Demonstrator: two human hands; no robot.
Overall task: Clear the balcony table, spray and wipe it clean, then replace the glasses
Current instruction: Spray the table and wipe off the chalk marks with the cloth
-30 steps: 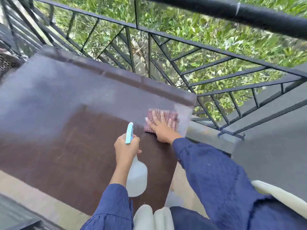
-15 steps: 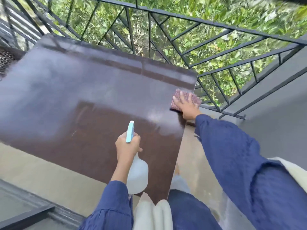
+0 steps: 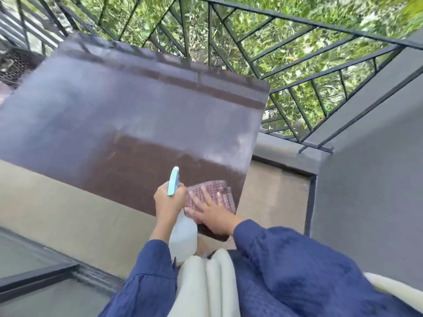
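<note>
Our left grip curled round the neck of the spray bottle, while our right grip pressed spread fingers flat on the pink cloth at the near right corner of the table.

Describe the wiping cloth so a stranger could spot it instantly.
Find the dark brown table beside the black railing. At its near right corner, the right hand presses flat on a cloth. It is pinkish with a checked weave, unlike the white spray bottle the left hand grips.
</note>
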